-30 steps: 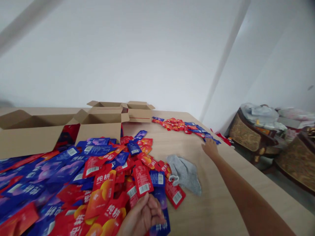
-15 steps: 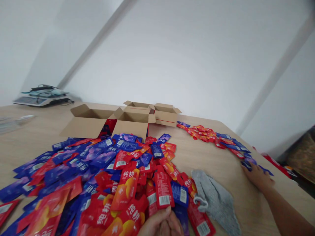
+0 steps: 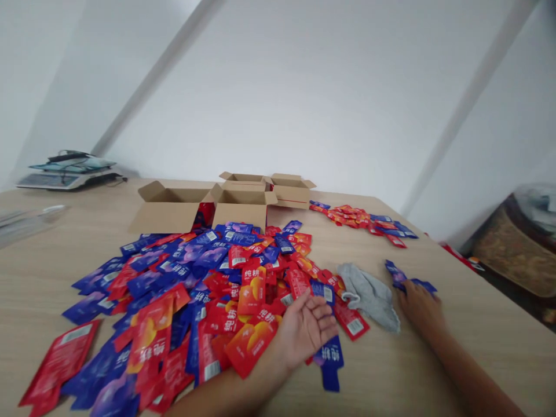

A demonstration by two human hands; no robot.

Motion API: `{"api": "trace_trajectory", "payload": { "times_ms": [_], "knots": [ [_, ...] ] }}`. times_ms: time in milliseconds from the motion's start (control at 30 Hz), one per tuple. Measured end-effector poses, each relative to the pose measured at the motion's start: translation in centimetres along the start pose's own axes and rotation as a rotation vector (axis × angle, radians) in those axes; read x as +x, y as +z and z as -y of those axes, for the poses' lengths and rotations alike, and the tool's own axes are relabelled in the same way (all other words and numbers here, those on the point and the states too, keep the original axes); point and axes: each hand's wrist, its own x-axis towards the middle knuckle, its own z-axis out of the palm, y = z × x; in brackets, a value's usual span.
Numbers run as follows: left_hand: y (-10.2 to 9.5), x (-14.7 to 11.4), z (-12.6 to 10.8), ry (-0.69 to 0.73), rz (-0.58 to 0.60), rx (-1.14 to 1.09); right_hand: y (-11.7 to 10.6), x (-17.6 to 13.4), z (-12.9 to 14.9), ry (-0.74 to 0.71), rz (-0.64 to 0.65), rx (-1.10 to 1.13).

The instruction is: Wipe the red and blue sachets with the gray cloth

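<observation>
Left hand (image 3: 306, 330) uncurled, right hand (image 3: 419, 304) touching sachets (image 3: 394, 273)

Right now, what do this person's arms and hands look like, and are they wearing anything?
The left hand and right hand are both ungloved. No sleeve shows on the left forearm or right forearm, and no watch, bracelet or cable.
</observation>
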Motion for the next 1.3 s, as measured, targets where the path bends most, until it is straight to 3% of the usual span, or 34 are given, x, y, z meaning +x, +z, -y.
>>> {"api": "trace_trajectory", "payload": {
  "times_ms": [133,300,500,633,900,1033,1133,1200,1267,1300],
  "knots": [
    [2.1,-0.5,-2.2,0.044,0.033,-0.015,-1.8,0.0,0.0,-0.012,0.043,0.040],
    [4.4,-1.6,-6.3,0.187,0.044,0.026,-3.0,0.5,-0.7,0.094,0.025,0.137],
    [4.3,-2.0,-9.9,0.333,0.000,0.103,-5.0,0.8,0.9,0.220,-0.017,0.183],
    [3.1,-1.1,-9.1,0.265,-0.064,0.104,-5.5,1.2,2.9,0.199,-0.081,0.197],
    [1.3,-0.1,-3.2,-0.027,0.070,0.199,-3.4,0.4,3.5,0.087,0.091,0.069],
    [0.4,0.3,-2.3,-0.088,0.064,0.232,-4.7,0.4,3.4,0.083,0.023,0.087],
    [0.3,0.5,-3.0,-0.055,0.030,0.243,-7.1,0.0,5.0,0.201,-0.112,0.286],
    [0.4,0.5,-3.3,-0.021,0.004,0.258,-9.0,-1.1,7.3,0.221,-0.165,0.578],
    [0.4,0.6,-3.3,0.011,-0.019,0.275,-10.9,-2.8,10.2,0.119,-0.135,0.963],
    [0.4,0.6,-3.1,0.022,-0.023,0.279,-11.8,-3.7,11.8,0.043,-0.054,1.123]
  ]
}}
